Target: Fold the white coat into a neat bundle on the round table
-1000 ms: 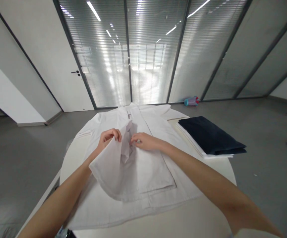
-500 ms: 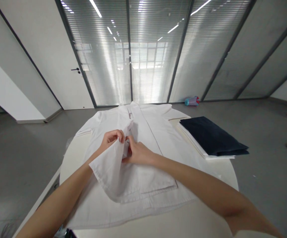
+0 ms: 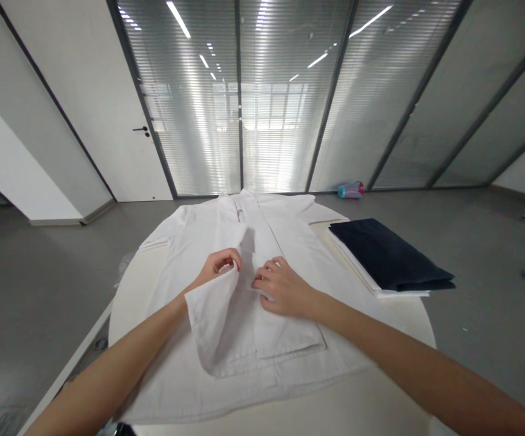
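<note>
Looking down from the head camera, and there's a white shirt (image 3: 175, 272) spread across a round white table (image 3: 371, 399), collar at the far side and placket running up the middle. Right at the centre, a flap (image 3: 217, 327) of the shirt stands lifted and folded over the front, its loose corner hanging toward the near edge. The left hand (image 3: 217, 267) has it: the fingers (image 3: 223, 260) are curled close together, clamped on the flap's top edge. Just beside it, not touching, the right hand (image 3: 283, 295) sits on the shirt front by the placket, its fingers (image 3: 266, 272) slightly apart with the tips down on the cloth. Whether those tips are pinching a fold, I can't quite tell from here. Off to the right on the same table, a folded navy cloth (image 3: 389, 257) lies on a folded white cloth (image 3: 357, 272), close to the shirt's edge. Beyond the table, a blue and red bottle (image 3: 350, 190) lies on the grey floor (image 3: 39, 284) by a glass wall (image 3: 280, 121) with blinds, and a white door (image 3: 139, 151) stands off to the left.
</note>
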Motion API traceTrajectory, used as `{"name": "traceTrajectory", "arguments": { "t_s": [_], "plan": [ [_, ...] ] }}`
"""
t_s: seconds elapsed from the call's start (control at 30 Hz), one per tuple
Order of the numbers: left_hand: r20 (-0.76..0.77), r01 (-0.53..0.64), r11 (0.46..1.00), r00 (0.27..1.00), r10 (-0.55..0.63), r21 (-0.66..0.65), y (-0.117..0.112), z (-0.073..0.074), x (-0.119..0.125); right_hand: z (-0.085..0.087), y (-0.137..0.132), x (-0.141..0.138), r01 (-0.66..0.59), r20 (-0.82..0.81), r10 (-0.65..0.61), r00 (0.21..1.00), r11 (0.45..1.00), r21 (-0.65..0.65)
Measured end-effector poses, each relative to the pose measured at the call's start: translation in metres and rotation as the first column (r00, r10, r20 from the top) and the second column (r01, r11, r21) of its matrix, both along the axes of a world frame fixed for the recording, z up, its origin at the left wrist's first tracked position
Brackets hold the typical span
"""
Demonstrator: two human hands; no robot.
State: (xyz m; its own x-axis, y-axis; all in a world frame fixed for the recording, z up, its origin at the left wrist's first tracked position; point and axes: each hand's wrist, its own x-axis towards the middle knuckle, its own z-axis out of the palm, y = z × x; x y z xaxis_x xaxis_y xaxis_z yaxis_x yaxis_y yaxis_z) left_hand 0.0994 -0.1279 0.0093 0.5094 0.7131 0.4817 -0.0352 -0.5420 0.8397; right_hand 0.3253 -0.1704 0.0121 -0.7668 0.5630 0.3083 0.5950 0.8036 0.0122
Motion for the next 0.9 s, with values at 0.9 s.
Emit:
{"name": "traceTrajectory", "arguments": {
  "t_s": [0.9],
  "plan": [
    [-0.789, -0.088, 0.886, 0.422, 0.447, 0.455, 0.119, -0.033, 0.055, 0.011, -0.067, 0.039, -0.082, -0.156, -0.254, 0.955, 0.278, -0.957]
  ]
}}
